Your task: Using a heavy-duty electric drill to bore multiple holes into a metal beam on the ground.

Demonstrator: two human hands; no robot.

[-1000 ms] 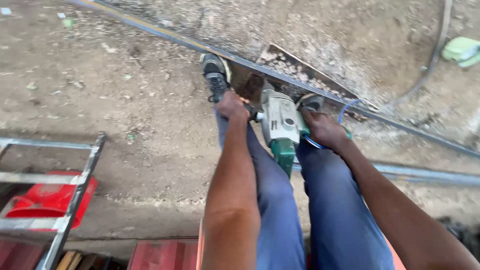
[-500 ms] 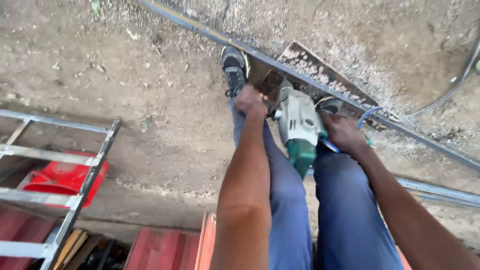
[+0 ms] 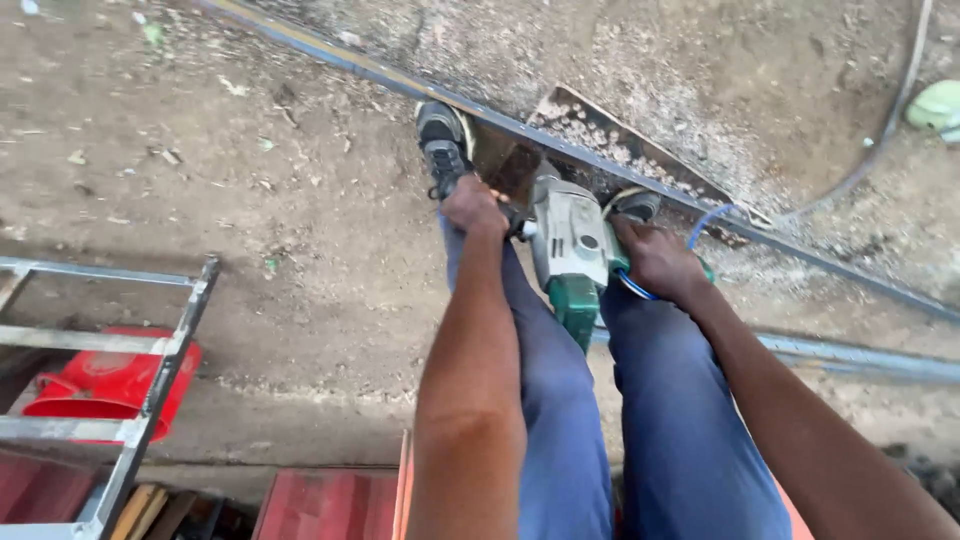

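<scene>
Gripping both sides of a grey-green power drill (image 3: 572,250): left hand (image 3: 472,205) is closing its grip round the side handle, right hand (image 3: 655,260) is wrapping the rear handle w/ a blue cord beside it. Drill is sitting btwn the knees, nose down on a long steel bar (image 3: 840,268) lying across the dirt floor. Vs a sec ago, the hands and tool are showing nearly the same hold; mostly the view is shifting, so the drilling seems to be carrying on steady. Both arms are reaching down nearly straight, elbows close in. Left shoe (image 3: 442,140) is pressing by the bar. Metal frame (image 3: 150,400) and red bucket (image 3: 95,380) are lying off left.
</scene>
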